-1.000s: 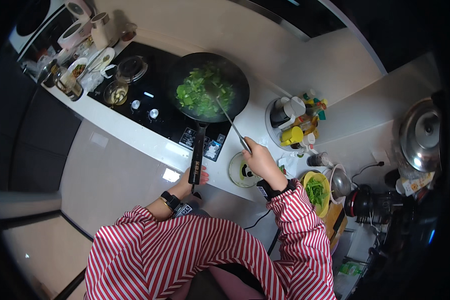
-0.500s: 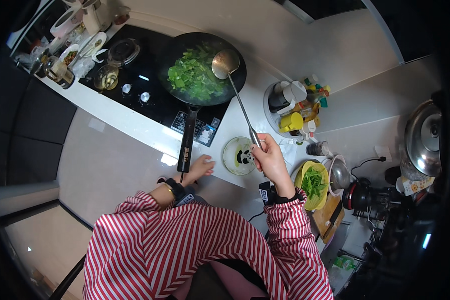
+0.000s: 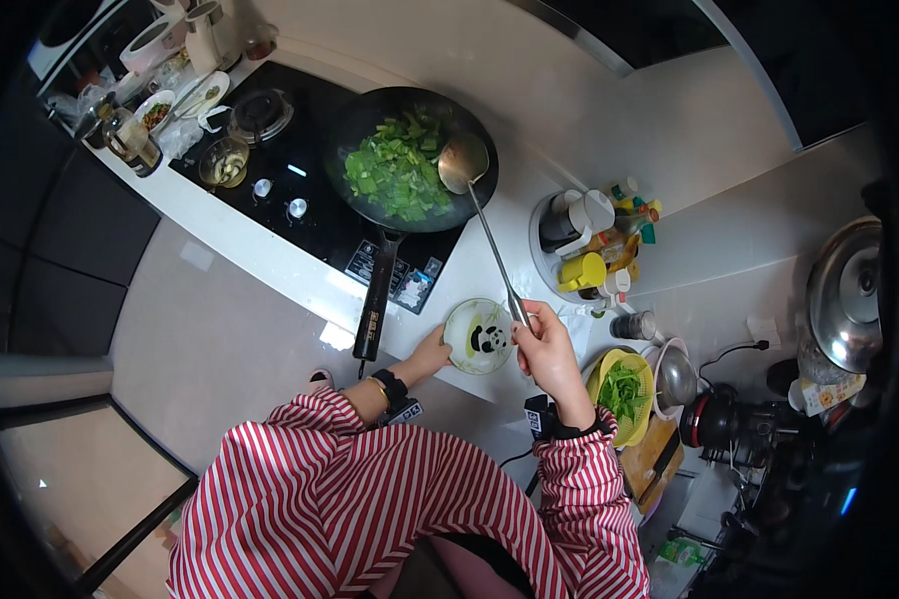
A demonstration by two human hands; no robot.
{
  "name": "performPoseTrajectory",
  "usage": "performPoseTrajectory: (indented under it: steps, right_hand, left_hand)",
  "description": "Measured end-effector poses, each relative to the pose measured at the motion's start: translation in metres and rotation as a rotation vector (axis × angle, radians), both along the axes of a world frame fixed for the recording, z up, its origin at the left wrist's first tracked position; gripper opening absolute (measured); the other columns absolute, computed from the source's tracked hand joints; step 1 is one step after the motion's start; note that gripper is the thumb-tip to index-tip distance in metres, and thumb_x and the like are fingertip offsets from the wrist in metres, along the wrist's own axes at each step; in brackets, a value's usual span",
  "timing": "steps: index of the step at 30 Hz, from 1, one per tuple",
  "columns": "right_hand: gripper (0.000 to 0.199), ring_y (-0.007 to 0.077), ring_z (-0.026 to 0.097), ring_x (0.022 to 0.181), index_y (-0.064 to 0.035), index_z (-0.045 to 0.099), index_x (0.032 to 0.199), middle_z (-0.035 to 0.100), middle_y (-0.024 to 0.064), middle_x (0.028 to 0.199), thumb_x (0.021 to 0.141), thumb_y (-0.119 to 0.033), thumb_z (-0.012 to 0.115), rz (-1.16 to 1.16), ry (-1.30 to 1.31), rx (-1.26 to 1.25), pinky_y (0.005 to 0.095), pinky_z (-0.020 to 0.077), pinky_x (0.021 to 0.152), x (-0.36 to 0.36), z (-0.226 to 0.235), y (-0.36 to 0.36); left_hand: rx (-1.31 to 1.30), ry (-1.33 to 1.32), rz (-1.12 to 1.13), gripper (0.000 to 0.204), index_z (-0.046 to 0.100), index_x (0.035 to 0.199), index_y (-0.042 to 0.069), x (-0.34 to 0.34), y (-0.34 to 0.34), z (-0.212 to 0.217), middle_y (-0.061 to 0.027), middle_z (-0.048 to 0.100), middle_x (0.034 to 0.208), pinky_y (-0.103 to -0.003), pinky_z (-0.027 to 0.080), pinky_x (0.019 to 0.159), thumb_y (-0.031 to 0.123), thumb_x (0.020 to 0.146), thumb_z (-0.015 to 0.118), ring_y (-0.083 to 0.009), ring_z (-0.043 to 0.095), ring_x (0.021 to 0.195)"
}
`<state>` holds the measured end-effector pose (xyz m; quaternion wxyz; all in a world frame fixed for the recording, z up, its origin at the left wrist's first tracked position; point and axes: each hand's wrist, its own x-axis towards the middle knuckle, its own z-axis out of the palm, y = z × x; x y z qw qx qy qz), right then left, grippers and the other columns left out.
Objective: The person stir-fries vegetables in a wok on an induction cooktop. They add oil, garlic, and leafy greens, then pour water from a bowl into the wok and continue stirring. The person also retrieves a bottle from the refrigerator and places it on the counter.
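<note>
**Trainee:** How is the ladle (image 3: 466,165) held, and where does it sit?

**Instructor:** The right hand (image 3: 541,349) is closed around the end of the long metal handle, fingers wrapped, thumb side toward the wok (image 3: 410,160). The bowl of the ladle hangs over the wok's right rim, above the chopped greens (image 3: 395,170). I judge the end grip keeps the hand well away from the heat.

**Trainee:** And the left hand (image 3: 432,351)?

**Instructor:** It touches the near-left rim of the small glass dish (image 3: 479,336), which stands on the white counter (image 3: 270,265), on the person's side of the wok and just right of the wok's black handle (image 3: 375,299). Whether it pinches the rim or only rests against it cannot be told. The contact probably steadies the dish.

**Trainee:** Why is the wok handle pointed that way?

**Instructor:** It projects over the counter edge toward the person, within reach of either hand. The tray of condiment jars (image 3: 594,245) stands right of the wok, close to the ladle hand.
</note>
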<state>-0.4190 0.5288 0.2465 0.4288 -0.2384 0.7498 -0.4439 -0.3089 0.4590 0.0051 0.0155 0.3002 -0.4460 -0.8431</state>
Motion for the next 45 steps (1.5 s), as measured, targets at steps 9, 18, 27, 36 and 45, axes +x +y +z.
performPoseTrajectory:
  steps: [9,18,27,36,45]
  right_hand:
    - [0.031,0.005,0.045,0.047,0.0007,0.047,0.118,0.053,-0.0015,0.069,0.09,-0.01,0.055,0.067,0.094,-0.034,0.0212,0.0351,0.042,-0.02,0.0,-0.006]
    - [0.031,0.042,0.062,0.079,-0.0008,0.052,0.113,0.063,0.026,0.085,0.085,-0.014,0.058,0.274,0.716,0.018,0.0445,0.0484,0.07,-0.016,-0.035,-0.081]
    - [0.029,0.0295,0.06,0.059,0.0007,0.052,0.111,0.062,0.0158,0.073,0.086,-0.01,0.057,0.07,0.582,0.078,0.0358,0.0465,0.054,0.02,-0.021,-0.067]
    - [0.016,0.0072,0.042,0.038,-0.003,0.049,0.104,0.056,0.0034,0.065,0.09,-0.009,0.052,-0.34,-0.221,-0.194,0.0207,0.0308,0.034,0.088,-0.008,-0.049]
    - [0.012,0.0085,0.044,0.04,-0.0057,0.049,0.103,0.055,0.0043,0.063,0.094,-0.013,0.049,-0.4,-0.384,-0.279,0.0202,0.0338,0.037,0.146,-0.006,-0.056]
  left_hand:
    - [0.046,-0.018,0.06,0.05,0.034,0.137,0.002,0.085,-0.024,0.008,-0.013,0.052,0.119,-0.029,0.055,0.082,-0.002,0.087,0.038,-0.0193,0.059,0.104]
    - [0.076,-0.191,0.24,0.052,0.03,0.136,0.001,0.222,-0.087,0.054,-0.0148,0.056,0.11,-0.023,0.058,0.066,-0.003,0.086,0.04,-0.0156,0.065,0.084]
    - [-0.04,-0.2,0.367,0.052,0.03,0.135,0.004,0.287,-0.195,0.104,-0.0151,0.056,0.104,-0.026,0.058,0.067,-0.001,0.084,0.044,-0.0187,0.065,0.084]
    - [-0.045,0.064,0.303,0.045,0.032,0.13,0.005,0.256,-0.291,0.168,-0.0152,0.057,0.105,-0.025,0.058,0.071,-0.001,0.086,0.043,-0.019,0.065,0.086]
    - [-0.121,0.224,0.25,0.038,0.034,0.123,0.002,0.168,-0.323,0.198,-0.0186,0.054,0.112,-0.032,0.058,0.078,0.001,0.086,0.042,-0.026,0.064,0.097]
